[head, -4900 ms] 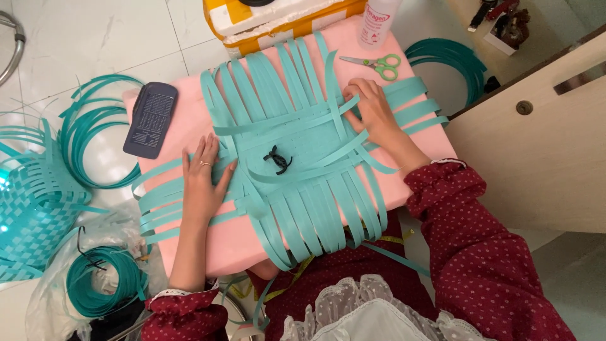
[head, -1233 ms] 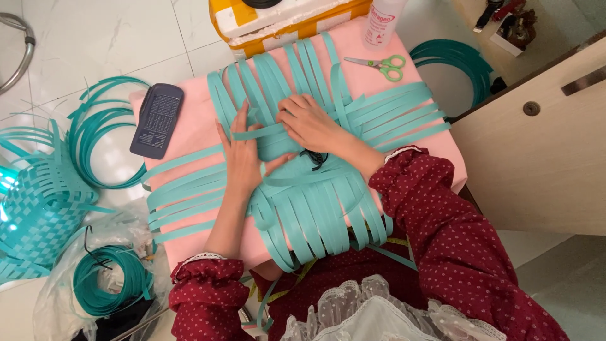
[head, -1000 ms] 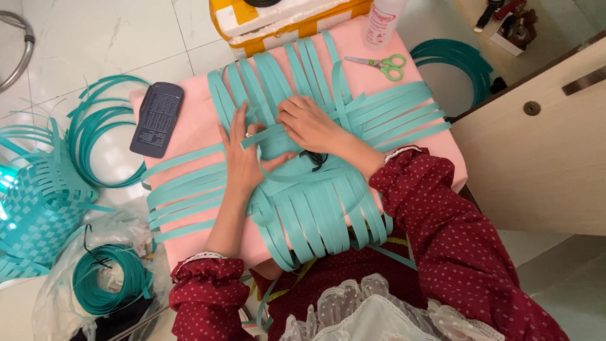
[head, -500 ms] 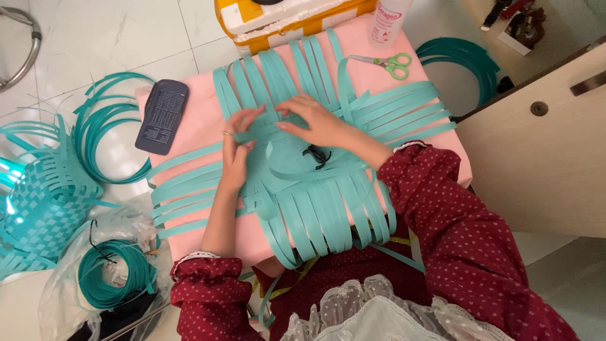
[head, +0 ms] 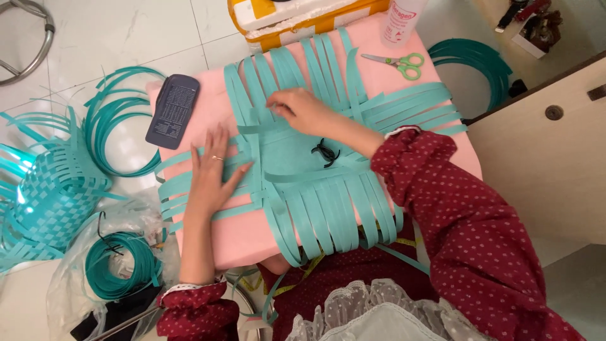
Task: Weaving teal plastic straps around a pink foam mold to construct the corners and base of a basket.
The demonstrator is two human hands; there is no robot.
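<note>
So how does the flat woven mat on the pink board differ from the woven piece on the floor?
The woven mat lies flat on the pink board, under both hands; the woven piece on the floor is untouched. The mat's loose strips lie flat; the floor piece's curve upward. Both are teal strip weave.

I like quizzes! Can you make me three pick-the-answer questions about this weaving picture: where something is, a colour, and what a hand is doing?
1. Where are the scissors?
A. On the floor
B. At the pink board's far edge
C. In a hand

2. What colour are the woven strips?
A. Teal
B. Red
C. Yellow

3. How is the left hand?
A. Fist
B. Holding scissors
C. Flat on the strips

Answers: B, the scissors lie near the white bottle; A, all strips are teal; C, its fingers are spread, pressing down.
</note>
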